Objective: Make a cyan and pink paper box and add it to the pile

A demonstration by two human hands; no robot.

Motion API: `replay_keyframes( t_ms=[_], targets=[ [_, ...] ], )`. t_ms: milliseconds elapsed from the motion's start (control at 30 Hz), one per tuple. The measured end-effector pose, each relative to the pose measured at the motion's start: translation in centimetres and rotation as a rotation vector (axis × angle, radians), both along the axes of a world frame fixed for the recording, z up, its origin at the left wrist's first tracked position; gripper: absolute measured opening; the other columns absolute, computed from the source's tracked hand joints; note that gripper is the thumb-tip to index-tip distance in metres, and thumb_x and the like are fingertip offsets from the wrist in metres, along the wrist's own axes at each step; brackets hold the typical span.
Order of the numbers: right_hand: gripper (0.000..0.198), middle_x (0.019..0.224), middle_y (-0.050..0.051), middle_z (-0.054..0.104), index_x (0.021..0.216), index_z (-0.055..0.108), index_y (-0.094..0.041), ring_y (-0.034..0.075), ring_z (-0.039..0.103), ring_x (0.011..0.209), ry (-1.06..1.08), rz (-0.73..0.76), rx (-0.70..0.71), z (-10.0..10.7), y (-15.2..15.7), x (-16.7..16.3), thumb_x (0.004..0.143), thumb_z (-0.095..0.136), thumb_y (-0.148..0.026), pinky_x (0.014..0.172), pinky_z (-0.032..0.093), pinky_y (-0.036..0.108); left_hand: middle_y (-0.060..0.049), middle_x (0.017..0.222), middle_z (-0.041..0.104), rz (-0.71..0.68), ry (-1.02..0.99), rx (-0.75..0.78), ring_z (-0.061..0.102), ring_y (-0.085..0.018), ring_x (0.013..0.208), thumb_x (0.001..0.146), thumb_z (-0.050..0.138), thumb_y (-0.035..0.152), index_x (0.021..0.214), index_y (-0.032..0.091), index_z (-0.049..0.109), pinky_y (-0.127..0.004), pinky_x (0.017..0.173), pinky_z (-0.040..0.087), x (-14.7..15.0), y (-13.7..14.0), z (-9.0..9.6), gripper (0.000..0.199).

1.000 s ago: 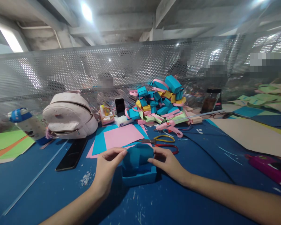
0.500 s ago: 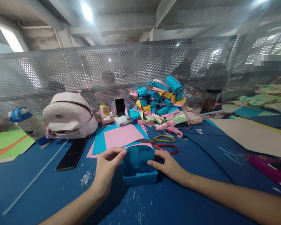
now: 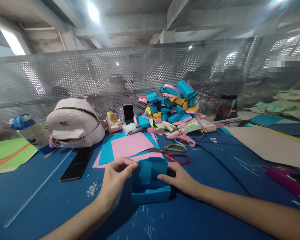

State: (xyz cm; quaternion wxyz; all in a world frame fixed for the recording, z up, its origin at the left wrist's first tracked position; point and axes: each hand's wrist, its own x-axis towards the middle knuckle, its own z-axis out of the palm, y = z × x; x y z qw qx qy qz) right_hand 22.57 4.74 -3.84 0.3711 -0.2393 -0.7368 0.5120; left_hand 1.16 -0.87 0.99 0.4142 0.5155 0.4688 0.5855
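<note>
blue paper box (image 3: 151,198): left hand (image 3: 116,175) and right hand (image 3: 181,180) pinch its raised flap (image 3: 143,173) from opposite sides, forearms angled inward.

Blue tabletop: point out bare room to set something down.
Bare: left, between the green paper, the pale strip and the picture's edge; right, between the right hand, the scissors and the black cable. In front of the blue box lie pale flecks. Crowded: beyond the scissors, with the glue gun, paper sheets and folded-paper heap.

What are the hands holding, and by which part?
A blue paper box. The left hand pinches its raised back flap near the upper left corner; the right hand grips that flap's right side.
</note>
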Motion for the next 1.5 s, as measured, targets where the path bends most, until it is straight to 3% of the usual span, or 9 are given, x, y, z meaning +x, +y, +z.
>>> replay_keyframes(
  t_ms=[233,633,967,1300,1500],
  targets=[
    [0.024,0.087,0.004,0.072,0.085,0.069,-0.015,0.019,0.064,0.08,-0.057,-0.018,0.053,-0.4,0.1,0.1,0.084,0.067,-0.039,0.075,0.052,0.03,-0.001,0.072,0.07,0.077,0.008,-0.007,0.058,-0.013,0.073,0.071,0.079,0.032,0.066,0.019,0.073,-0.021,0.069,0.045,-0.1,0.3,-0.7,0.016],
    [0.028,0.096,0.007,0.073,0.093,0.068,-0.016,0.023,0.066,0.088,-0.063,-0.009,0.01,-0.1,-0.2,0.1,0.086,0.063,-0.043,0.078,0.053,0.034,-0.005,0.082,0.075,0.119,-0.004,-0.023,0.064,-0.019,0.084,0.07,0.08,0.036,0.075,0.02,0.077,-0.025,0.078,0.048,-0.3,0.7,-0.8,0.017],
    [0.029,0.1,0.007,0.074,0.1,0.071,-0.017,0.024,0.067,0.092,-0.055,-0.004,0.032,0.1,-0.3,0.1,0.087,0.063,-0.042,0.081,0.053,0.035,-0.004,0.079,0.076,0.128,0.023,-0.051,0.065,-0.018,0.078,0.067,0.082,0.033,0.075,0.02,0.078,-0.024,0.072,0.049,0.0,0.2,-0.7,0.016],
    [0.03,0.089,0.007,0.074,0.087,0.073,-0.016,0.023,0.066,0.086,-0.085,-0.059,0.13,-0.2,-0.2,0.1,0.087,0.062,-0.044,0.078,0.053,0.035,-0.004,0.076,0.074,0.089,0.014,-0.039,0.065,-0.018,0.076,0.067,0.081,0.031,0.068,0.02,0.077,-0.024,0.07,0.049,0.9,-0.8,0.3,0.012],
    [0.031,0.084,0.007,0.074,0.084,0.073,-0.017,0.024,0.067,0.081,-0.094,-0.106,0.131,-0.5,-0.2,0.1,0.083,0.064,-0.047,0.076,0.053,0.036,-0.002,0.069,0.067,-0.013,-0.017,-0.026,0.058,-0.015,0.068,0.071,0.079,0.03,0.064,0.019,0.073,-0.022,0.063,0.046,1.1,-1.6,0.9,0.014]
  ],
)
